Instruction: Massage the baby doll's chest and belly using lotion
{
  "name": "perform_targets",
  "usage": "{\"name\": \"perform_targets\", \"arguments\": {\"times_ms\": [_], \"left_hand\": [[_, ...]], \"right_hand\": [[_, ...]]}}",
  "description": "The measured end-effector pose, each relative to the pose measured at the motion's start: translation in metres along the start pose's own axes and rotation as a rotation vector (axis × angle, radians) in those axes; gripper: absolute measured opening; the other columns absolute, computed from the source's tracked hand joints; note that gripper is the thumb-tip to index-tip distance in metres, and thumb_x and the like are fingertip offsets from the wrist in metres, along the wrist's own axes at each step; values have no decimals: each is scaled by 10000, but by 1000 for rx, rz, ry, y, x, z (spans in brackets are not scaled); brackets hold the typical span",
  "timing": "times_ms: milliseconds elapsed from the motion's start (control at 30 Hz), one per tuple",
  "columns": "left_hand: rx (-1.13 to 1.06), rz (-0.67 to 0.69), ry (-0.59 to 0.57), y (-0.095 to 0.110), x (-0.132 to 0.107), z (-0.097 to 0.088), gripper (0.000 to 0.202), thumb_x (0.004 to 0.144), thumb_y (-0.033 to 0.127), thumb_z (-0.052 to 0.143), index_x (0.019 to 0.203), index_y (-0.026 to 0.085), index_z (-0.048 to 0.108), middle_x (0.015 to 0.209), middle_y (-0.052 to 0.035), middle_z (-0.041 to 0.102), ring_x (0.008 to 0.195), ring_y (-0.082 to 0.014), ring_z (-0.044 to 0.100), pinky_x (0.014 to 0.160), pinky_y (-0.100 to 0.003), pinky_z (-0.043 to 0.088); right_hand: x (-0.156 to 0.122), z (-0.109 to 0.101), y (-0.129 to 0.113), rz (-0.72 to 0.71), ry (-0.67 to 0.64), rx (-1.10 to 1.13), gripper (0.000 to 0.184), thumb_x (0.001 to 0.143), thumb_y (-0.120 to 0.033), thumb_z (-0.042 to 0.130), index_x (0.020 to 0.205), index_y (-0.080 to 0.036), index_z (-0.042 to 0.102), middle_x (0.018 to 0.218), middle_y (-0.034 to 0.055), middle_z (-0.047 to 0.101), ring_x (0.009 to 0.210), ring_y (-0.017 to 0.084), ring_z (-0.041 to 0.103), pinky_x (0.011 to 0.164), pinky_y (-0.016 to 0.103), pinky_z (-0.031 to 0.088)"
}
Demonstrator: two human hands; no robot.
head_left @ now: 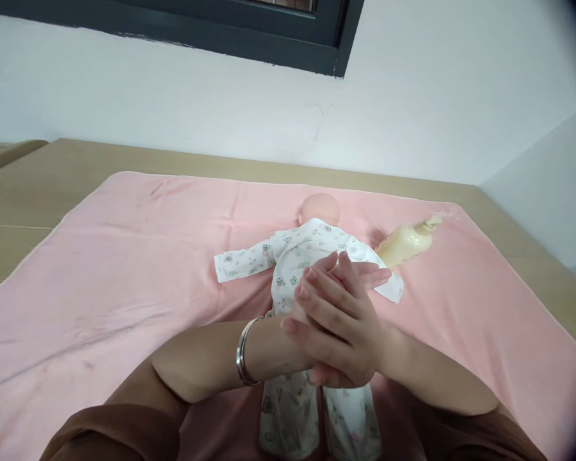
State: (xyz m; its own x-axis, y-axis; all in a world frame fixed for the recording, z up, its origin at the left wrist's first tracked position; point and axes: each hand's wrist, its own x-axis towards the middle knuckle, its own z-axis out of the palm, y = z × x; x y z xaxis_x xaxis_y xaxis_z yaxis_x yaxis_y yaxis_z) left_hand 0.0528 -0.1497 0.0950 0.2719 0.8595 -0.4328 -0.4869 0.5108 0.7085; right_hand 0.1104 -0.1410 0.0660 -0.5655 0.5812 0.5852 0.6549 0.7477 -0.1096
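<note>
My left hand and my right hand are pressed against each other above a baby doll. The right hand lies across the left, its fingers spread and pointing up and to the left. Partly covered by it, the left hand has its fingers stretched out to the right. No object shows between them. The doll lies on its body with arms out, in white clothes with a small print; my hands and left forearm hide its middle. Beside its arm on the right, a cream-coloured pump bottle lies on its side.
A pink cloth with some creases covers most of the wooden table. Behind the table stands a white wall with a dark window frame. A silver bangle is on my left wrist.
</note>
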Motion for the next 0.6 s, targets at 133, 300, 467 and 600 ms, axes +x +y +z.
{"name": "perform_targets", "arguments": {"times_ms": [133, 300, 467, 600], "left_hand": [[148, 188, -118, 31, 17, -23, 305, 859, 487, 522, 1084, 330, 655, 1152, 24, 705, 1308, -257, 504, 1123, -479, 394], [258, 820, -48, 76, 64, -43, 193, 882, 283, 504, 864, 205, 679, 1015, -42, 702, 1081, -197, 619, 1029, -350, 454], [296, 837, 250, 67, 124, -57, 183, 851, 244, 472, 744, 191, 611, 790, -20, 648, 832, -153, 625, 804, -282, 499], [399, 805, 256, 50, 146, -65, 173, 835, 241, 484, 695, 196, 575, 748, -1, 625, 764, -138, 587, 732, -254, 464]], "right_hand": [[15, -9, 21, -180, 135, 11, 572, 969, -529, 266, 1512, -348, 274, 1532, 2, 404, 1459, 327, 281, 1192, 666, 73], [20, -2, 55, 136, 217, -6, 576, 973, -424, 333, 1525, -281, 253, 1589, 71, 294, 1454, 346, 283, 1144, 693, 188], [20, 44, 76, 361, 134, 51, 453, 933, -257, 414, 1367, -183, 518, 1387, 133, 569, 1348, 262, 480, 1144, 556, 338], [21, 62, 84, 362, 2, 92, 390, 919, -222, 421, 1248, -196, 629, 1323, 85, 631, 1332, 220, 501, 1185, 493, 305]]}}
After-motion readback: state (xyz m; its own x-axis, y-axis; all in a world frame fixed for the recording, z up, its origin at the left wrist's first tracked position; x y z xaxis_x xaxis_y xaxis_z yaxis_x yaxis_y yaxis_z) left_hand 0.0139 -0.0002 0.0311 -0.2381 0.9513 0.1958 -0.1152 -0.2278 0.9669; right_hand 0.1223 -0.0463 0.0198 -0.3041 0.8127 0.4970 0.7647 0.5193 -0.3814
